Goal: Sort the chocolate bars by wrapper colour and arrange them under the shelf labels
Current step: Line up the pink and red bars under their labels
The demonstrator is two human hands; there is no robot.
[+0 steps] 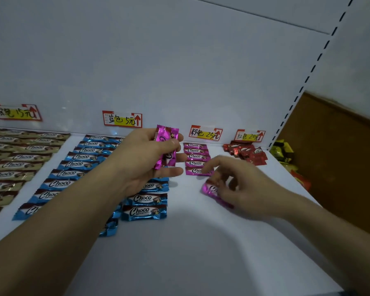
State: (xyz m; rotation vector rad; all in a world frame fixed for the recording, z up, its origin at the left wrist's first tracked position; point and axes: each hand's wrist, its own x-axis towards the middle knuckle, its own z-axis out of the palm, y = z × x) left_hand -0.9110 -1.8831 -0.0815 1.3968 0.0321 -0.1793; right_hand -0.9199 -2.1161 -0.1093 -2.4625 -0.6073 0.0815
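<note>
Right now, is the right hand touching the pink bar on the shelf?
Touching. The head view shows the right hand pinching the pink bar, its fingertips on the wrapper with no gap.

gold bars (pixel 15 165): cut at left edge | blue bars (pixel 144 211): some under forearm (pixel 73 210) (likely several)

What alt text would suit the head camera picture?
A person's left hand holds pink-wrapped chocolate above a white shelf while the right hand pinches another pink bar lying near a pink row. Brown bars, blue bars and red bars lie under price labels.
</note>
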